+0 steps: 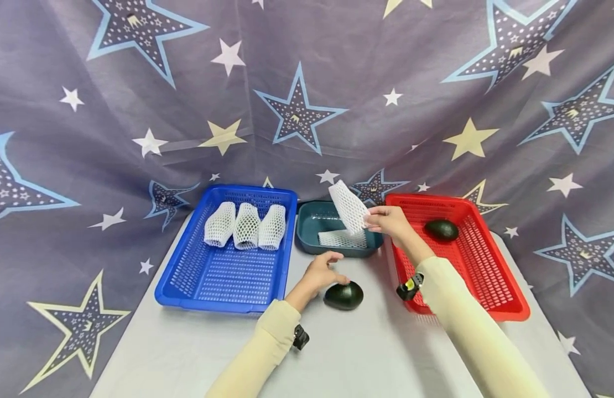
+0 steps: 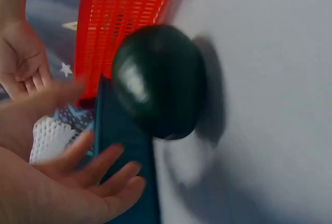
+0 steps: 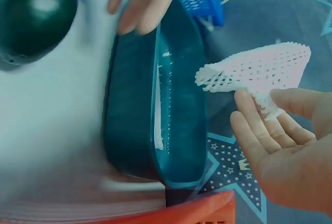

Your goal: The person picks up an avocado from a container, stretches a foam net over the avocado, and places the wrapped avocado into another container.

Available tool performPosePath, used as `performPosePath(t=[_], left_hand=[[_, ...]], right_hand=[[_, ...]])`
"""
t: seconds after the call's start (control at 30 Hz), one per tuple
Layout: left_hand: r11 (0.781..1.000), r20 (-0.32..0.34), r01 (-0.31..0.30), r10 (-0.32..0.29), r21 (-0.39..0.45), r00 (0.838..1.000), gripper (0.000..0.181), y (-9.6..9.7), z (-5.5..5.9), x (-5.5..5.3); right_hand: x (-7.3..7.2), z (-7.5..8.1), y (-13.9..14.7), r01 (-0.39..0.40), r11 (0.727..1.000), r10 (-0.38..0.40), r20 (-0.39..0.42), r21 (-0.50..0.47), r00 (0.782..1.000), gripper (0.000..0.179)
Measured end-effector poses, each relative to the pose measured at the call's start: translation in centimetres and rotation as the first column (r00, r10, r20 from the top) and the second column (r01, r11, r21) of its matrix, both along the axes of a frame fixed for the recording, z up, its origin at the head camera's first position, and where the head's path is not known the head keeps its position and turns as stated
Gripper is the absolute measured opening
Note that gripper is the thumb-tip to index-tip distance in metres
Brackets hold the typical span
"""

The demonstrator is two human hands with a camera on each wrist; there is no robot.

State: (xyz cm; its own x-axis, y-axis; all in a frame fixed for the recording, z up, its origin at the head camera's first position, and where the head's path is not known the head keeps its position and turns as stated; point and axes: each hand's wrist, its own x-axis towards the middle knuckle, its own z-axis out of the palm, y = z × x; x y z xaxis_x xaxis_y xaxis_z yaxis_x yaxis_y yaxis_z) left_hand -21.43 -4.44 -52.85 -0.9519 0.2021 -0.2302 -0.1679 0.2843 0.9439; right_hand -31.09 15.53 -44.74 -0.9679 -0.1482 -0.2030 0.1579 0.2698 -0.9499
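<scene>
My right hand [image 1: 390, 221] pinches a white foam net sleeve [image 1: 347, 205] by its lower end, holding it up over the teal basin [image 1: 307, 243]. Another foam net [image 1: 336, 239] lies inside that basin. On the white table, in front of the basin, rests a dark green avocado [image 1: 344, 298]. Just behind and left of it is my left hand [image 1: 319, 275], fingers spread and relaxed, the thumb overlapping the avocado's top edge in the head view. From the left wrist view, the avocado [image 2: 161, 81] sits beyond the loosely extended fingers [image 2: 111, 182].
A blue basket [image 1: 227, 307] on the left holds three net-wrapped pieces [image 1: 246, 226] along its back. On the right, a red basket [image 1: 516, 309] contains another avocado [image 1: 441, 229]. A star-patterned curtain [image 1: 297, 160] hangs right behind the table.
</scene>
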Motion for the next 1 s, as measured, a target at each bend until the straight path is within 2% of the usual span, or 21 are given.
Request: performPosePath(t=[0.1, 0.13, 0.2, 0.3, 0.43, 0.67, 1.0], left_hand=[[0.984, 0.025, 0.168, -0.167, -0.060, 0.986, 0.059, -0.1, 0.3, 0.8], [0.976, 0.044, 0.208, -0.206, -0.061, 0.978, 0.057, -0.1, 0.2, 1.1], [0.968, 0.060, 0.245, -0.242, -0.058, 0.968, 0.052, 0.0, 0.0, 1.4], [0.966, 0.049, 0.257, -0.255, -0.036, 0.966, 0.043, 0.1, -0.5, 1.4], [0.962, 0.010, 0.267, -0.267, -0.052, 0.964, 0.034, 0.1, -0.8, 1.2], [0.975, -0.085, 0.208, -0.215, -0.083, 0.973, 0.023, 0.1, -0.8, 0.7], [0.975, -0.079, 0.198, -0.206, -0.096, 0.975, 0.023, 0.1, -0.8, 0.5]], right_hand=[[1.2, 0.2, 0.6, 0.011, 0.998, -0.009, 0.025, -0.065, 1.000, 0.040], [1.6, 0.1, 0.7, 0.013, 0.997, -0.011, 0.024, -0.074, 1.000, 0.040], [2.1, 0.0, 1.1, 0.015, 0.996, -0.013, 0.019, -0.092, 1.000, 0.041], [2.7, -0.2, 1.5, 0.018, 0.994, -0.016, 0.020, -0.110, 1.000, 0.041], [3.5, -0.2, 1.8, 0.022, 0.992, -0.020, 0.017, -0.122, 1.000, 0.041], [3.8, -0.6, 1.9, 0.022, 0.987, -0.017, 0.029, -0.157, 0.999, 0.043], [4.3, -0.8, 1.7, 0.031, 0.976, -0.018, 0.063, -0.214, 0.998, 0.044]])
